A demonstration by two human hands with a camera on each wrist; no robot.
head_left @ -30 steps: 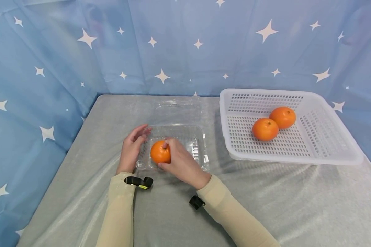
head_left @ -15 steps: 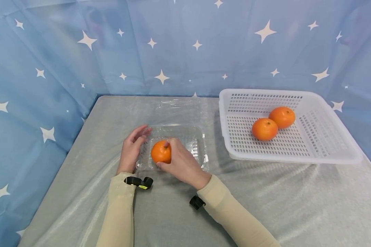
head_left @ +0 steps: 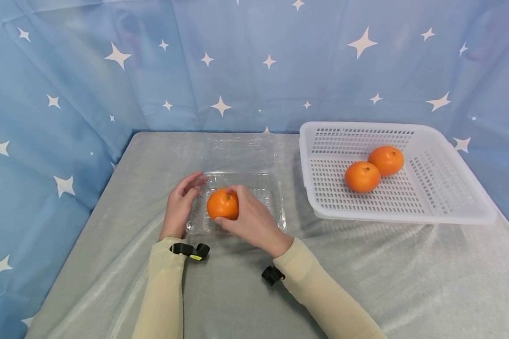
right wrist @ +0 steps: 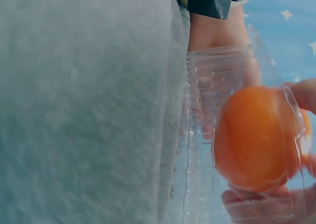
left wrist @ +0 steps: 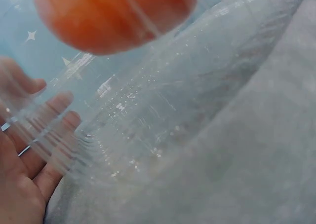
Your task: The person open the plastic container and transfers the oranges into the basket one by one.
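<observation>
My right hand (head_left: pixel 254 220) grips an orange (head_left: pixel 221 205), thumb at its near side and fingers at its far side. The fruit is held over the left half of a clear plastic clamshell box (head_left: pixel 268 195); in the left wrist view a gap shows between the orange (left wrist: pixel 118 21) and the box floor. My left hand (head_left: pixel 180 202) rests along the box's left wall. Its fingers (left wrist: pixel 57 105) appear spread behind the clear plastic in the left wrist view. The box's lid (head_left: pixel 242 153) lies folded back, away from me.
To the right stands a white perforated plastic basket (head_left: pixel 441 219) with two more oranges, a nearer one (head_left: pixel 362 177) and a farther one (head_left: pixel 386 161). A grey cloth (head_left: pixel 343 278) covers the table. Behind it hangs a blue curtain (head_left: pixel 246 28) with white stars.
The orange has risen slightly in my right hand, shifting a little up and right in the head view. My left hand stays at the box wall.
</observation>
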